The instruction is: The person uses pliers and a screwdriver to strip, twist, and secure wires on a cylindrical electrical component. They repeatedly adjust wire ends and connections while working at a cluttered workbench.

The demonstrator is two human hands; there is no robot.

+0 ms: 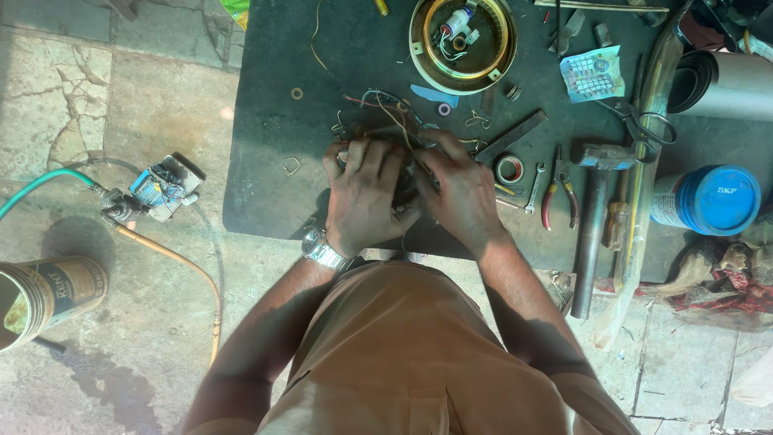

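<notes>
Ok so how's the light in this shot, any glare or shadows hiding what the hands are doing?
Head view: hard sunlight from one side; the stone floor is washed pale, with a soft flare over the lower left. The left hand and right hand are lit and sharp, but the dark part between them sits in shadow on the black mat, its detail lost.

2 hands gripping, possibly, a wired motor part, dark mat

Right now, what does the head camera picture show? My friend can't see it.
Seen from above, a person's left hand and right hand clasp a small dark part with loose wires on a dark mat. Pliers, a hammer and a round metal housing lie nearby.
</notes>
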